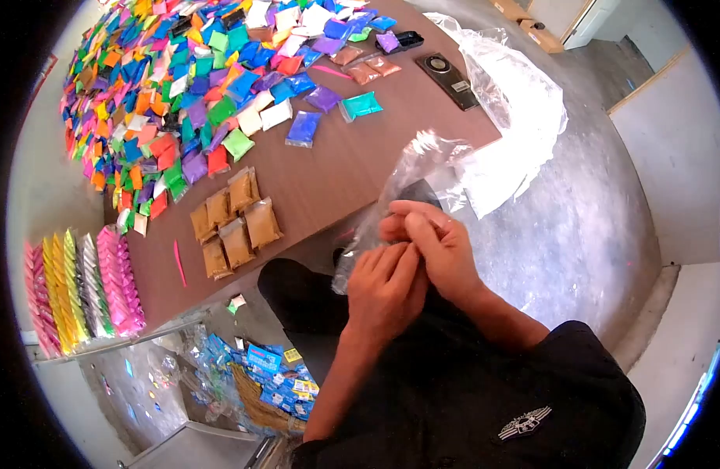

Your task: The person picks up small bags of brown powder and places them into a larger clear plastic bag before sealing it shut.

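Close together over my lap, my left hand (382, 291) and my right hand (446, 248) are both closed on a clear plastic bag (400, 173). The bag is crumpled and spreads out above and to the left of my fingers; the exact part pinched is hidden by them. My right thumb and forefinger press together, and the left fingers curl beside them. Across the table's near edge from the hands, a group of brown packets (236, 242) lies in rows. Beyond it lie a blue packet (303, 128) and a teal packet (360, 106).
A large heap of colourful packets (211, 94) covers the far left of the brown table (321, 180). Striped wrapped bundles (82, 285) stand at its left corner. A dark phone-like device (447, 80) and white plastic sheeting (524, 117) are at the right. Blue packaging (270, 375) lies below.
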Demonstrator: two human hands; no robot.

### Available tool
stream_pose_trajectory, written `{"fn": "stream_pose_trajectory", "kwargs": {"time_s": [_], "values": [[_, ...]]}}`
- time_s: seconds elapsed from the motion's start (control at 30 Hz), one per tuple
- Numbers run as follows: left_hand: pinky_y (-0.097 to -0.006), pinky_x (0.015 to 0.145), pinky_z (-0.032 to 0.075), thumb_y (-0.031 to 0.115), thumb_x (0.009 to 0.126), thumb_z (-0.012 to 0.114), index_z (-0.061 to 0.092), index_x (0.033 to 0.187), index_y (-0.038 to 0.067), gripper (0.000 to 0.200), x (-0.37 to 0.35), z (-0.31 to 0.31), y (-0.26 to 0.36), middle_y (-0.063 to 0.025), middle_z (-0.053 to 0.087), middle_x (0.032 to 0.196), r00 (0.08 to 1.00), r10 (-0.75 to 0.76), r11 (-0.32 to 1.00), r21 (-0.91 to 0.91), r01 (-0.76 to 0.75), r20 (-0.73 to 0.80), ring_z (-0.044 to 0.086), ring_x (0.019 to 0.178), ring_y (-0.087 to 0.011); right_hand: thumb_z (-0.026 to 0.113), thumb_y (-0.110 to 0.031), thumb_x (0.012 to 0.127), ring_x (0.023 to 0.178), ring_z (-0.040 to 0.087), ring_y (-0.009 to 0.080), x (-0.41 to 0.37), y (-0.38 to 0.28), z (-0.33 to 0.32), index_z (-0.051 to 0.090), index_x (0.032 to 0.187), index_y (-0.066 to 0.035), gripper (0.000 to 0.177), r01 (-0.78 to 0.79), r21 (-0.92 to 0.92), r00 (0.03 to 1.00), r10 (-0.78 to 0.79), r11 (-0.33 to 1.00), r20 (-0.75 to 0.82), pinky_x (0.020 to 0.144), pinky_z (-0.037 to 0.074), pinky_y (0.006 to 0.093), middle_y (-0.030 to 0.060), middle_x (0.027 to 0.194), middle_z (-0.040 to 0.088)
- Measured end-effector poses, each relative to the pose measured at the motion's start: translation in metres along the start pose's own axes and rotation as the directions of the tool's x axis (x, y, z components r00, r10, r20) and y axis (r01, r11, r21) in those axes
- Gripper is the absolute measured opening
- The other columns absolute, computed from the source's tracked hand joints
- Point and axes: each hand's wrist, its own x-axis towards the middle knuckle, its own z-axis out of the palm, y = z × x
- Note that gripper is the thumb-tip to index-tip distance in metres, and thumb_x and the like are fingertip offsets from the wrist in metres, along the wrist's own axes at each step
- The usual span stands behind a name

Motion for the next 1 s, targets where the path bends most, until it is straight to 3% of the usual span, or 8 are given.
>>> {"fn": "stream_pose_trajectory", "kwargs": {"time_s": [0.07,0.23,0.3,0.33,0.47,0.57,0.63,1.0], "values": [[-0.0424,0.087,0.056,0.012,0.084,0.088,0.076,0.115,0.003,0.035,-0.016,-0.004,-0.006,-0.0112,0.075,0.116,0.997,-0.001,0.999,0.037,0.004,-0.072,0.071,0.098,-0.0305,0.055,-0.024,0.116,0.106,0.073,0.0177,0.003,0.003,-0.010,0.067,0.136,0.001,0.034,-0.002,0.046,0.999,0.004,0.999,-0.035,0.092,0.058,0.0333,0.0098,0.117,0.076],[-0.0461,0.100,0.054,0.018,0.081,0.092,0.074,0.121,0.003,0.046,-0.019,-0.030,-0.017,-0.0139,0.075,0.121,0.979,-0.078,0.964,0.236,0.123,-0.190,0.068,0.116,-0.0351,0.051,-0.028,0.118,0.103,0.075,0.0186,0.003,-0.003,-0.022,0.070,0.127,-0.001,0.034,-0.059,0.078,0.996,0.065,0.995,-0.067,0.087,0.060,0.0330,0.0119,0.118,0.077],[-0.0463,0.100,0.055,0.017,0.082,0.091,0.072,0.125,0.002,0.048,-0.025,-0.026,-0.027,-0.0157,0.074,0.123,0.961,-0.233,0.954,0.158,0.256,-0.150,0.069,0.115,-0.0368,0.049,-0.028,0.118,0.105,0.076,0.0202,0.006,-0.001,-0.023,0.069,0.125,-0.002,0.033,-0.092,0.204,0.993,0.104,0.975,-0.049,0.088,0.061,0.0343,0.0133,0.120,0.077],[-0.0430,0.096,0.058,0.014,0.087,0.089,0.072,0.125,0.000,0.044,-0.033,-0.024,-0.030,-0.0181,0.075,0.118,0.918,-0.390,0.920,-0.063,0.386,-0.070,0.072,0.109,-0.0371,0.048,-0.028,0.118,0.107,0.076,0.0218,0.005,0.001,-0.024,0.069,0.123,-0.003,0.033,-0.124,0.324,0.989,0.141,0.938,-0.031,0.089,0.062,0.0357,0.0146,0.123,0.077],[-0.0332,0.089,0.059,0.011,0.096,0.083,0.071,0.127,-0.004,0.037,-0.049,-0.019,-0.040,-0.0140,0.077,0.107,0.924,-0.380,0.920,-0.122,0.373,-0.042,0.075,0.101,-0.0209,0.049,-0.030,0.118,0.112,0.073,0.0214,0.006,-0.003,-0.027,0.067,0.120,-0.005,0.031,-0.192,0.378,0.980,0.196,0.906,0.029,0.091,0.060,0.0382,0.0111,0.122,0.076],[-0.0318,0.084,0.058,0.008,0.097,0.081,0.073,0.123,-0.002,0.029,-0.050,-0.020,-0.037,-0.0134,0.078,0.104,0.822,-0.569,0.784,-0.311,0.537,-0.015,0.075,0.091,-0.0218,0.047,-0.030,0.118,0.113,0.074,0.0247,0.005,-0.002,-0.033,0.067,0.120,-0.006,0.031,-0.195,0.425,0.979,0.198,0.884,0.037,0.095,0.061,0.0407,0.0125,0.123,0.076],[-0.0235,0.074,0.054,0.012,0.103,0.077,0.074,0.120,-0.003,0.022,-0.047,-0.021,-0.031,-0.0073,0.078,0.104,0.642,-0.765,0.433,-0.697,0.571,0.051,0.068,0.084,-0.0097,0.046,-0.030,0.118,0.115,0.074,0.0269,0.005,0.001,-0.038,0.067,0.121,-0.005,0.032,-0.126,0.545,0.988,0.152,0.829,-0.003,0.099,0.060,0.0424,0.0146,0.125,0.076],[-0.0272,0.074,0.055,0.017,0.107,0.072,0.068,0.130,-0.001,0.030,-0.042,-0.020,-0.034,-0.0088,0.077,0.108,0.656,-0.755,0.442,-0.758,0.480,-0.025,0.068,0.089,-0.0131,0.052,-0.026,0.114,0.117,0.074,0.0269,0.008,0.004,-0.040,0.068,0.122,-0.009,0.025,-0.089,0.442,0.994,0.105,0.893,-0.011,0.098,0.061,0.0427,0.0162,0.129,0.075]]}}
